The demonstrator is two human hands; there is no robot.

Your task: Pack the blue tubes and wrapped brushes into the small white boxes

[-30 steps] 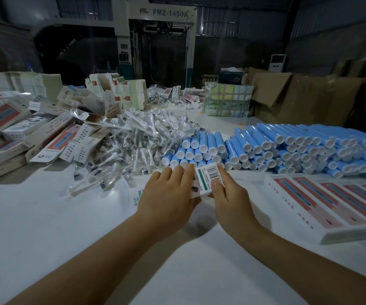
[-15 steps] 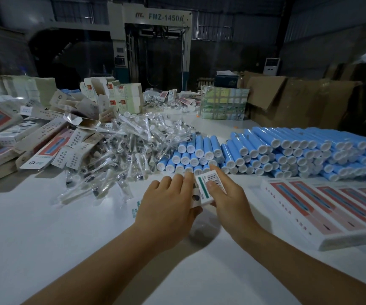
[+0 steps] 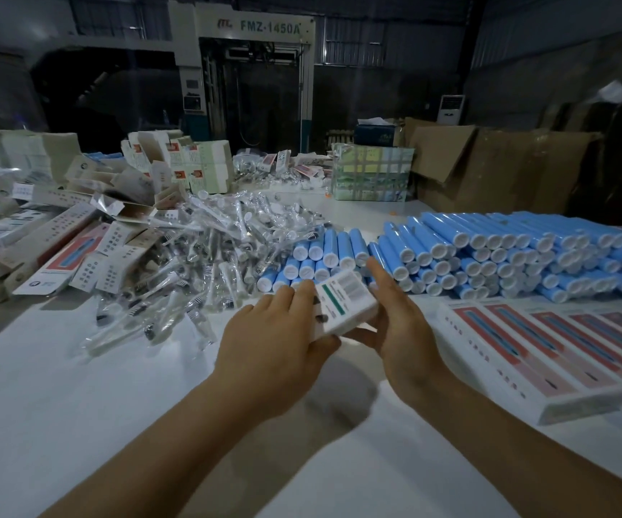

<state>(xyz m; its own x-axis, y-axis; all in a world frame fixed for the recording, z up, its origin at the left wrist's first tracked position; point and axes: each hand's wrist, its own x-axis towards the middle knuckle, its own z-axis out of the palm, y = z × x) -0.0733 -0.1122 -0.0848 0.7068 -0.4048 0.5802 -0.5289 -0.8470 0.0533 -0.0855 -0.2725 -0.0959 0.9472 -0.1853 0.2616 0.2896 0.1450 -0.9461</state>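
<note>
Both hands, the left hand [image 3: 275, 349] and the right hand [image 3: 401, 323], gripped a small white cardboard box [image 3: 343, 304] with a green stripe and barcode. It was held above the white desk [image 3: 77, 405], just in front of the stacked blue plastic tubes [image 3: 488, 252]. Its long axis ran from near-left to far-right, with the barcode end tilted up toward the tubes.

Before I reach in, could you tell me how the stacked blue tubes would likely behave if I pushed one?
The blue tubes are round and smooth, so a pushed one would probably roll. They lie stacked in layers, so neighbours may tumble onto the table. Their glossy skin looks slippery, and they seem stiff.
</note>
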